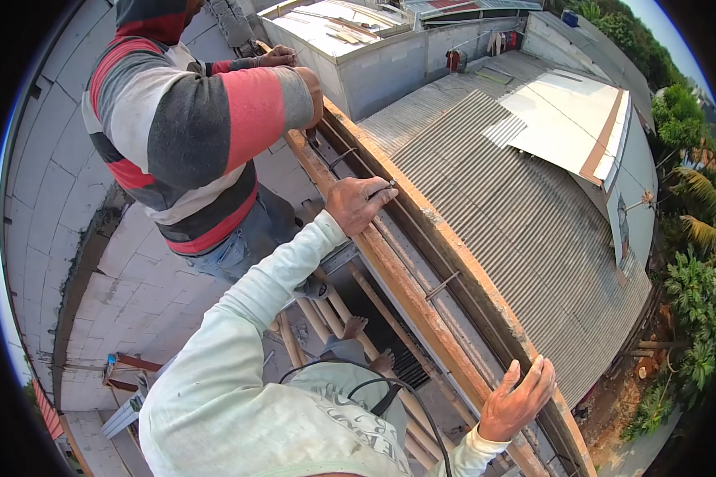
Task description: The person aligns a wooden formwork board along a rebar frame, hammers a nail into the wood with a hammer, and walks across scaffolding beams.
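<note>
A long wooden formwork trough runs diagonally in front of me, with an inner plank (410,288) and an outer plank (453,238). Steel rebar (443,285) lies in the channel between them. My left hand (359,206) is over the channel, its fingers pinched near the outer plank; a small dark bit shows at the fingertips, too small to name. Lower down, my right hand (517,400) reaches across the trough with fingers stretched out towards the outer plank, holding nothing visible.
A co-worker in a striped hoodie (207,119) leans over the trough's far end, hands at the planks. Bamboo poles (338,318) cross below beside bare feet (355,327). A corrugated roof (517,215) lies beyond the outer plank. A block wall (127,270) stands left.
</note>
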Available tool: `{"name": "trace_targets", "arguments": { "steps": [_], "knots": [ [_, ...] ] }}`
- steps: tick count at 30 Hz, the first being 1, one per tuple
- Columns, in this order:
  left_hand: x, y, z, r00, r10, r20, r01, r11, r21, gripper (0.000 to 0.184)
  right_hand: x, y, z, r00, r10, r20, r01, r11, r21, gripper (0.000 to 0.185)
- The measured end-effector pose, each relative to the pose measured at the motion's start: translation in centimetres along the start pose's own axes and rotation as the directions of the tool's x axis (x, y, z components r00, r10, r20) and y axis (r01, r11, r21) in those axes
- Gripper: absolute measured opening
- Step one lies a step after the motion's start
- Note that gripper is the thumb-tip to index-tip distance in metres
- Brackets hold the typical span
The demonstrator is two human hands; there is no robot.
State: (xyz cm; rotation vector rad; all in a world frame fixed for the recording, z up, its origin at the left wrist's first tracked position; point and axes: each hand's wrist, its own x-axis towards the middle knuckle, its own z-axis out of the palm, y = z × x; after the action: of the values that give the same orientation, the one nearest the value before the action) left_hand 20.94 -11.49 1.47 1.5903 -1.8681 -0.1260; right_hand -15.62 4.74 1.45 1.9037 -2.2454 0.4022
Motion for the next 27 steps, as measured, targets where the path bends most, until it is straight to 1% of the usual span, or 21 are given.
{"name": "trace_targets", "arguments": {
  "steps": [2,6,9,11,13,17,19,20,24,26,27],
  "knots": [
    [0.0,-0.1,0.1,1.000,-0.015,-0.004,0.015,0.999,-0.048,0.034,0.0,0.1,0.1,1.000,0.001,0.003,-0.001,1.000,0.008,0.045],
    [0.0,-0.2,0.2,1.000,-0.030,-0.001,0.030,0.999,0.016,0.032,0.1,0.1,0.0,1.000,-0.010,0.013,0.010,1.000,0.010,0.045],
    [0.0,0.0,0.1,0.999,-0.043,0.001,0.043,0.999,-0.006,0.031,0.1,0.1,-0.1,1.000,-0.017,0.007,0.017,1.000,-0.001,0.045],
    [0.0,-0.1,0.2,1.000,-0.009,-0.021,0.008,0.999,-0.037,0.030,0.0,0.3,0.1,1.000,-0.020,0.007,0.020,1.000,0.003,0.045],
    [0.1,-0.3,0.3,0.999,-0.032,-0.005,0.032,0.999,-0.033,0.030,0.0,0.3,0.2,1.000,-0.026,0.006,0.026,1.000,0.009,0.045],
    [0.0,0.3,-0.2,1.000,-0.018,-0.007,0.018,0.998,-0.055,0.028,0.0,0.5,0.2,0.999,-0.034,0.003,0.034,0.999,0.005,0.045],
    [0.1,0.6,-0.4,0.996,-0.070,0.058,0.072,0.996,-0.043,0.029,0.0,0.4,0.2,0.999,-0.037,0.000,0.037,0.999,-0.001,0.045],
    [0.2,0.6,-0.6,0.996,-0.051,0.076,0.051,0.999,0.004,0.029,0.0,0.4,0.3,0.999,-0.038,-0.008,0.038,0.999,-0.009,0.045],
    [0.1,0.7,-0.6,0.993,-0.070,0.096,0.071,0.997,-0.007,0.029,0.0,0.4,0.2,0.999,-0.042,-0.022,0.042,0.999,-0.005,0.045],
    [0.1,0.3,-0.2,0.999,-0.037,0.032,0.036,0.999,0.006,0.030,0.0,0.3,0.1,0.999,-0.033,-0.019,0.033,0.999,0.002,0.045],
    [0.2,0.2,-0.1,0.999,-0.026,0.044,0.026,1.000,0.004,0.030,0.0,0.3,0.0,0.999,-0.035,-0.021,0.035,0.999,0.008,0.045]
  ]
}}
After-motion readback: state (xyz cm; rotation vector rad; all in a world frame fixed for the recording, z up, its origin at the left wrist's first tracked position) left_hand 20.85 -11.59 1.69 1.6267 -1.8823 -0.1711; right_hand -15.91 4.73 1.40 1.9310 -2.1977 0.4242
